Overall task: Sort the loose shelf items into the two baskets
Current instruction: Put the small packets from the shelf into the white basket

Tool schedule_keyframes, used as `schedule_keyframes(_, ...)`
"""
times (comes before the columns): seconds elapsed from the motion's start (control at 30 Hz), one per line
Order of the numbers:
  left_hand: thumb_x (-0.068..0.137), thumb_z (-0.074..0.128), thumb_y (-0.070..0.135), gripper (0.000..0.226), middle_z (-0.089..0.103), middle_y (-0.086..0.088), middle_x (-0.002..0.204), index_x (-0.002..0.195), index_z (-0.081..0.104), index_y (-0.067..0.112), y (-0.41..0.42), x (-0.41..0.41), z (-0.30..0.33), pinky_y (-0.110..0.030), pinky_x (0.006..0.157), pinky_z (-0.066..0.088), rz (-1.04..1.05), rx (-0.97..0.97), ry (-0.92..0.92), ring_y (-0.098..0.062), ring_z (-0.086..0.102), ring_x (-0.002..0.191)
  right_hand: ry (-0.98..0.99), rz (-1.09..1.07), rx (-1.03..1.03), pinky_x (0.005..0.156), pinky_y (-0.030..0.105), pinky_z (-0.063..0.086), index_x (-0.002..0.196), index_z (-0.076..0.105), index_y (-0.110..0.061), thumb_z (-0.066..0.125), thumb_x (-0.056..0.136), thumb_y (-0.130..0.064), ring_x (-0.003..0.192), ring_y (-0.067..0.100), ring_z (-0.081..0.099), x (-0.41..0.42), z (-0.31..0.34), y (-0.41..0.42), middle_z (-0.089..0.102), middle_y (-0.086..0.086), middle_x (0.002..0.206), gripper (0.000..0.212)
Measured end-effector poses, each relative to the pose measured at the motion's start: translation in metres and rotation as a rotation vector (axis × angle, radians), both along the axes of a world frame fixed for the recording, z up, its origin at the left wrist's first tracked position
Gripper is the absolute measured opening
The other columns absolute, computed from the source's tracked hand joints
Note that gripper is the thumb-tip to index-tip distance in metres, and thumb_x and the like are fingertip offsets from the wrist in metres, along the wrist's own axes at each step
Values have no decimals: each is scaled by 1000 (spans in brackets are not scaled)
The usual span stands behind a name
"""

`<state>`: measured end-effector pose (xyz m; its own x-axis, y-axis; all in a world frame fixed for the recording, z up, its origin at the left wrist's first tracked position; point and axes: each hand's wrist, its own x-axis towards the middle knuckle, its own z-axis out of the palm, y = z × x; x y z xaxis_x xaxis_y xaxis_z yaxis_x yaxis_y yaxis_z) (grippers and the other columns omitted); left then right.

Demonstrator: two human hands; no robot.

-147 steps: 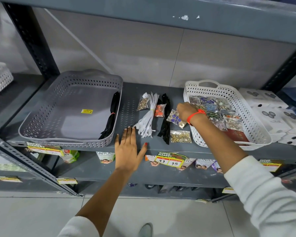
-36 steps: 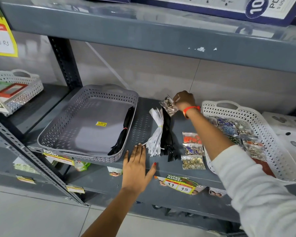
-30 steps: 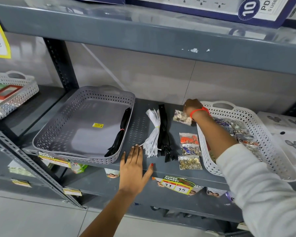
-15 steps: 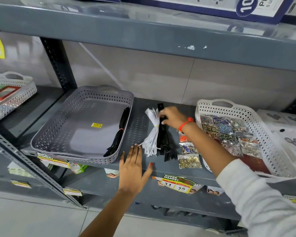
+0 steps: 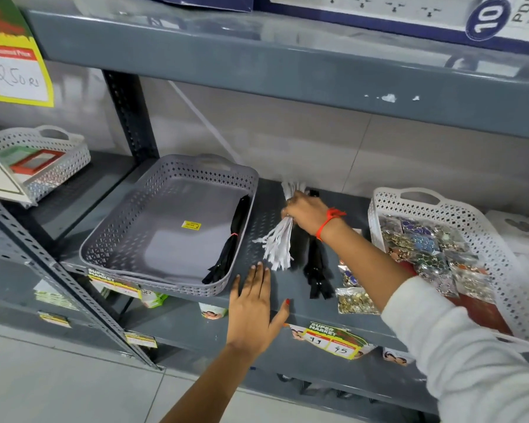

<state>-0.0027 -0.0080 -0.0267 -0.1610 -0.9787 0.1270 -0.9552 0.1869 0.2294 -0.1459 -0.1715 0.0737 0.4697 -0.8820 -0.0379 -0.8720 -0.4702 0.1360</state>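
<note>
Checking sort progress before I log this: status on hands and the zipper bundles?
Right hand closed on white zipper bundle, on shelf. Left hand flat on shelf edge, empty. Black bundle loose beside it; grey basket path clear.

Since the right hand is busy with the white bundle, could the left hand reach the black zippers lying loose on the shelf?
Probably yes: the left hand rests flat on the shelf edge, holding nothing, and bare shelf separates it from the black zippers.
</note>
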Motion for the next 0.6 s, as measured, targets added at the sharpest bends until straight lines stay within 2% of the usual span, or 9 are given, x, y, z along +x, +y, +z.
schedule_keyframes(0.13, 89, 12, 60, 76, 50, -10, 138, 132, 44, 6, -3, 2, 0, -40, 104, 18, -6, 26, -35, -19, 46, 128, -37, -76, 35, 102, 40, 45, 128, 56, -8, 46, 95, -5, 132, 32, 40, 23, 25, -23, 52, 18, 134, 35)
schedule_keyframes(0.2, 89, 13, 61, 76, 52, -8, 136, 132, 45, 7, -5, 3, 0, -39, 105, 18, -6, 37, -42, -18, 47, 127, -80, -89, 100, 100, 39, 46, 131, 55, -10, 47, 94, -1, 130, 33, 43, 32, 26, -32, 48, 19, 136, 39)
schedule_keyframes(0.3, 88, 12, 61, 77, 53, -7, 135, 131, 46, 7, -5, 3, 0, -39, 104, 19, -4, 54, -27, -18, 48, 126, -83, -96, 141, 101, 37, 44, 127, 57, -4, 43, 94, -1, 124, 37, 51, 39, 13, -35, 50, 24, 133, 37)
schedule_keyframes(0.37, 88, 11, 61, 78, 53, -7, 135, 132, 46, 7, -5, 3, 0, -40, 104, 19, -4, 56, -23, -18, 48, 126, -124, -86, 168, 103, 35, 41, 126, 57, -1, 41, 94, -1, 126, 35, 51, 39, 2, -37, 53, 21, 136, 36)
schedule_keyframes(0.43, 88, 10, 61, 78, 53, -8, 136, 132, 45, 7, -5, 3, 0, -40, 104, 19, -3, 49, -24, -19, 48, 127, -218, -127, 174, 106, 35, 41, 129, 55, -4, 43, 90, 8, 128, 33, 51, 34, -5, -40, 53, 17, 139, 43)
schedule_keyframes(0.5, 89, 10, 61, 78, 52, -8, 136, 132, 45, 6, -4, 2, 0, -41, 103, 20, -1, 42, -23, -19, 47, 127, -319, -174, 102, 106, 37, 43, 130, 55, -6, 46, 86, 10, 126, 34, 52, 23, -3, -39, 54, 18, 137, 47)
schedule_keyframes(0.6, 88, 9, 60, 78, 52, -8, 136, 132, 45, 6, -4, 2, 1, -41, 103, 20, -2, 31, -19, -19, 47, 127, -419, -292, -27, 95, 39, 49, 117, 60, 2, 55, 85, -3, 114, 39, 58, 3, 8, -28, 63, 25, 121, 33)
